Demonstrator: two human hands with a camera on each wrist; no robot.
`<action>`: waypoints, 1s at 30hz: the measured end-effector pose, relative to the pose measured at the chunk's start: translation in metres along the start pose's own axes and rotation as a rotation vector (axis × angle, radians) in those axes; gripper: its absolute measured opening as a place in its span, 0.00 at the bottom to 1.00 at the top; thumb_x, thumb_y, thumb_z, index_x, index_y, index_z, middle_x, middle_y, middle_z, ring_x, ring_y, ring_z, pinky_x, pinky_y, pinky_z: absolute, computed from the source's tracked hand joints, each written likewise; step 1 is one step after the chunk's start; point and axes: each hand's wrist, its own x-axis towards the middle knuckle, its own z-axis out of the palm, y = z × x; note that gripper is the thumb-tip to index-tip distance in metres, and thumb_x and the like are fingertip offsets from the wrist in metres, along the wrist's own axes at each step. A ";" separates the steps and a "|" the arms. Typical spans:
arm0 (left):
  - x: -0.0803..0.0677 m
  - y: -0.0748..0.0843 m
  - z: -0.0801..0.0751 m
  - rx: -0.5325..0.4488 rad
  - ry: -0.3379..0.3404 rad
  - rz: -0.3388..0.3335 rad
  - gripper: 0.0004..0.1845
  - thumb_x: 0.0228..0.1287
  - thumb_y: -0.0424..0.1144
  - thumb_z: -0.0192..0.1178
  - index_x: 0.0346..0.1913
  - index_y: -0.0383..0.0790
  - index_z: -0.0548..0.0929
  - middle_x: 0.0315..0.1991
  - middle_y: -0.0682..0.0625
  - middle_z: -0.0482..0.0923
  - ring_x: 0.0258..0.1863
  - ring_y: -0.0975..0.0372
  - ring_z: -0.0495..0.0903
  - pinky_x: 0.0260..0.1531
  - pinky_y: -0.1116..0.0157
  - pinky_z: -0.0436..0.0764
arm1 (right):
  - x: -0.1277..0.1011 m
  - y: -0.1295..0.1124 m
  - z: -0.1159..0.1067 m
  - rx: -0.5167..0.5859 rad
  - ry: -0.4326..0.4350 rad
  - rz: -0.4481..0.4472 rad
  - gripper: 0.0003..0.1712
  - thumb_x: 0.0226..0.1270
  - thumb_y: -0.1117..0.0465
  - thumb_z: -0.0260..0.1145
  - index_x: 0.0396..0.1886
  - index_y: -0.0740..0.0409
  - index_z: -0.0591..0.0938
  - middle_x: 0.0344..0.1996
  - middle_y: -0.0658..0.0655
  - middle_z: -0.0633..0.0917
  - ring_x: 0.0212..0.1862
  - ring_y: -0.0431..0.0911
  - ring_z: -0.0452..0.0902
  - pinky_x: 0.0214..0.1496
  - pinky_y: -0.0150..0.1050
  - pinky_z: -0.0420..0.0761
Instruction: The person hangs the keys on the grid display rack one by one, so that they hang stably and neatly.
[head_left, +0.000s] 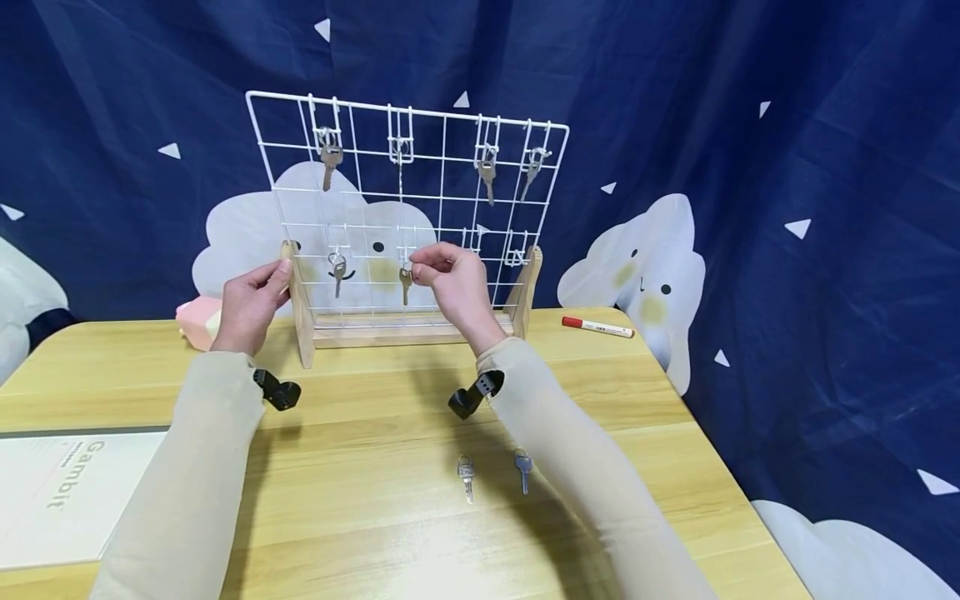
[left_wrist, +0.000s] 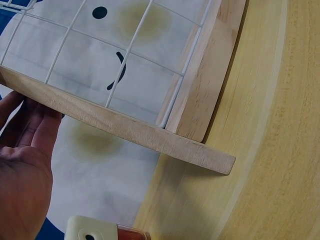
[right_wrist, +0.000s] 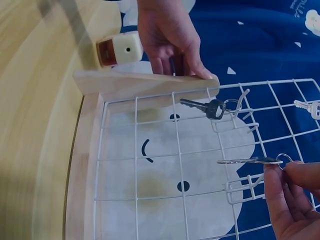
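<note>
A white wire grid rack (head_left: 450,179) stands in a wooden base (head_left: 390,332) on the table, with keys hanging from hooks along its top row. My left hand (head_left: 251,302) holds the rack's left wooden post (head_left: 300,308), fingers around it (right_wrist: 172,47). My right hand (head_left: 453,279) pinches the ring of a brass key (head_left: 406,283) at a lower hook (right_wrist: 245,187); the key (right_wrist: 250,161) is level with that hook. Another key (head_left: 338,271) hangs on the hook to the left (right_wrist: 202,106). Two loose keys (head_left: 467,477) (head_left: 522,469) lie on the table near me.
A red marker (head_left: 597,327) lies right of the rack. A pink and cream object (head_left: 198,323) sits behind the left post. A white board printed "Gambit" (head_left: 67,492) lies at the table's left edge. Blue patterned cloth hangs behind.
</note>
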 end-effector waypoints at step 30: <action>0.002 -0.004 0.000 0.116 0.014 0.090 0.34 0.71 0.56 0.52 0.71 0.37 0.68 0.63 0.38 0.70 0.54 0.66 0.75 0.58 0.67 0.75 | 0.010 0.011 0.006 -0.170 0.038 -0.054 0.05 0.64 0.70 0.69 0.38 0.63 0.87 0.33 0.54 0.86 0.35 0.42 0.81 0.39 0.30 0.81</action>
